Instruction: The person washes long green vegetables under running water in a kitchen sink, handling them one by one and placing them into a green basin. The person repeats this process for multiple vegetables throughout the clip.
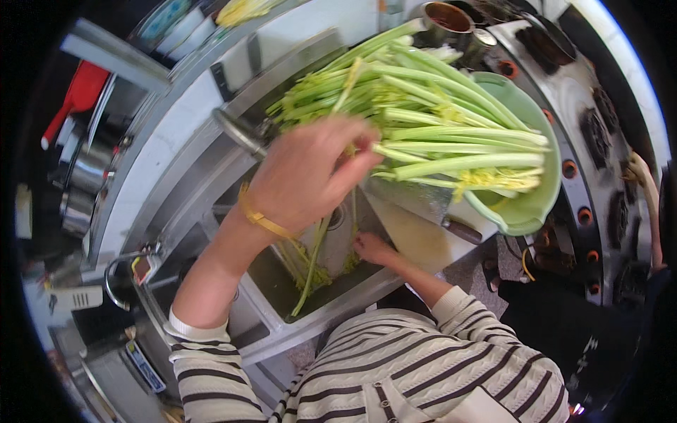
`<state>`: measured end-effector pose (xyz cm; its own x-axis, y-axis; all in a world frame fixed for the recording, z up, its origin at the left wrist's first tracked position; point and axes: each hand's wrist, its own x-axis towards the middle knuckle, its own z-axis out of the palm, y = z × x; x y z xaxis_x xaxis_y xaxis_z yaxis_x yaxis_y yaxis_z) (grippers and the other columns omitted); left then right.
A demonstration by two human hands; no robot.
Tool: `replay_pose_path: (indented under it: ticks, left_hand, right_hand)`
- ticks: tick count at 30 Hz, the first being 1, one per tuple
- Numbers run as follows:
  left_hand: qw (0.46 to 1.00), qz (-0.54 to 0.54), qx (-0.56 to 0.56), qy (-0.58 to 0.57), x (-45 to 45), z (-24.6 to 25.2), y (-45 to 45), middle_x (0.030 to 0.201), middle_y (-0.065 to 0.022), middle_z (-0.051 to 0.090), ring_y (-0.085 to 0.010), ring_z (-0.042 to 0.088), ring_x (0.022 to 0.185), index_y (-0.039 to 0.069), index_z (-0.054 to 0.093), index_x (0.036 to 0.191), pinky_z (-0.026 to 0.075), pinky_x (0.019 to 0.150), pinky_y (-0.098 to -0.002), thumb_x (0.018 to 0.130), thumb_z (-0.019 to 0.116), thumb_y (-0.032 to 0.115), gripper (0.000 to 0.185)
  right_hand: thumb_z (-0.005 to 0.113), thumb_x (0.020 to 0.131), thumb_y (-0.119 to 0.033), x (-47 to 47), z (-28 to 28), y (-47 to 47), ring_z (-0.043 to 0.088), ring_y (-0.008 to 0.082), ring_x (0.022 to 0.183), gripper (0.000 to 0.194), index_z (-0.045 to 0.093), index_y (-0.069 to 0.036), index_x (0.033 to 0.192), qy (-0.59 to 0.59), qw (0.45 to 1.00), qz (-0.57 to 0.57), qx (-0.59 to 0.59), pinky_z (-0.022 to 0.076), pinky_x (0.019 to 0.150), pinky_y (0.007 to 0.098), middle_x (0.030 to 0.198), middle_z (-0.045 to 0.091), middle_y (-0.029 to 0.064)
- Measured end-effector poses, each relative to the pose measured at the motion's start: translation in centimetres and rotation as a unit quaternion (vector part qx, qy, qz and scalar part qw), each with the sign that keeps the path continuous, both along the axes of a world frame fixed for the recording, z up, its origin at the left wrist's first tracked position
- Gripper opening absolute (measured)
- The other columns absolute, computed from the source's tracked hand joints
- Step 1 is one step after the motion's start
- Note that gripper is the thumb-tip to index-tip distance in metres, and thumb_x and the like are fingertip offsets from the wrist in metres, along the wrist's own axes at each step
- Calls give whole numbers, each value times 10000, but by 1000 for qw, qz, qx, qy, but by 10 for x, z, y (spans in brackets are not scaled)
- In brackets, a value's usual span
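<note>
My left hand point(312, 166), with a yellow band at the wrist, is blurred over the near side of a heap of celery stalks point(455, 100). Its fingertips meet close to the cut end of one stalk; whether they pinch it is unclear. Lower down, inside the steel sink point(272, 272), the fingers of my right hand point(373, 248) are closed on a thin celery stalk point(354, 209), leafy end down. Other leafy stalks point(317, 259) lie in the basin beneath my left forearm. The heap rests partly across a light green plastic basin point(552, 193).
A cleaver point(460, 227) lies on a cutting board point(418, 227) right of the sink, its blade partly under the celery. Faucets point(238, 135) stand at the sink's left. Beyond the basin are a stove point(571, 90), a pot point(447, 18) and another person's arm point(650, 198).
</note>
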<state>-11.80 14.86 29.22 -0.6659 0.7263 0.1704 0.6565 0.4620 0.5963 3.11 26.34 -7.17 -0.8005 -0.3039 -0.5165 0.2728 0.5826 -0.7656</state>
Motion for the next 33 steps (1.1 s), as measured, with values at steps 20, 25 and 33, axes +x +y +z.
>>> replay_pose_path:
  ticks: [20, 25, 33]
  left_hand:
    - [737, 306, -436, -416, 112, -452, -118, 1206, -167, 561, -286, 548, 1127, 19, 496, 1234, 418, 951, -453, 860, 603, 301, 480]
    - [764, 320, -190, -527, 100, -428, -145, 997, -179, 645, -288, 642, 928, -17, 497, 1164, 503, 798, -451, 841, 604, 174, 391]
    - [764, 317, -78, -557, 67, -236, -112, 722, -155, 614, -232, 636, 542, -39, 410, 1165, 496, 517, -373, 819, 645, 237, 501]
  right_hand:
    - [562, 906, -213, -18, 27, -5, 639, 197, 820, 239, 559, -22, 1051, -79, 992, 99, -16, 496, 698, 321, 893, 649, 97]
    - [530, 938, -322, -27, -1, -32, 624, 179, 831, 344, 518, -36, 1130, -234, 961, -77, -126, 489, 686, 294, 920, 620, 59]
    - [410, 982, -368, -87, 33, -116, 623, 209, 819, 437, 443, -3, 1220, -284, 838, -321, -337, 520, 718, 323, 1008, 617, 157]
